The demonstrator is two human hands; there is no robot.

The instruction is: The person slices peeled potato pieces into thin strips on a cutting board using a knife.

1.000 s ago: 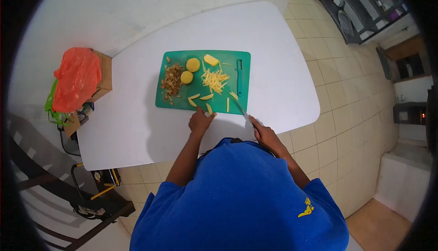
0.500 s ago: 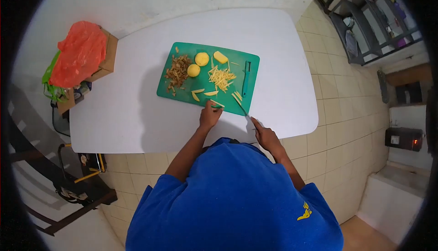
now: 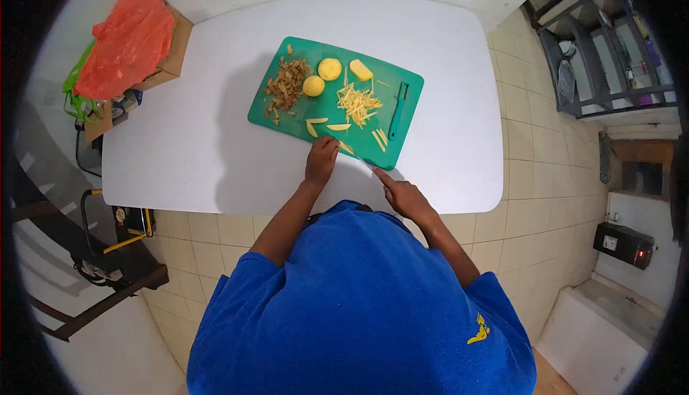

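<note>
On the green cutting board [image 3: 287,126], my left hand [image 3: 321,158] pinches a pale potato piece [image 3: 346,148] near the front edge. My right hand [image 3: 402,195] is closed round a knife [image 3: 364,160], whose blade reaches that piece. Cut slices [image 3: 338,127] lie just beyond my left hand. A pile of thin sticks [image 3: 357,104] is at the board's middle right, with a few more sticks [image 3: 380,139] nearer me. Two round peeled potatoes [image 3: 329,69], a cut potato block [image 3: 360,71], brown peelings [image 3: 288,85] and a green peeler [image 3: 398,111] also rest on the board.
The board lies on a white table [image 3: 172,151]. A red plastic bag [image 3: 129,43] and a cardboard box [image 3: 174,47] stand at its left end, against the wall. A metal rack [image 3: 592,50] is at the upper right; a black box [image 3: 623,245] is at the right.
The view has turned and shifted. My left hand has taken a potato slice, and the knife has moved left from the loose sticks to the piece at my left fingers.
</note>
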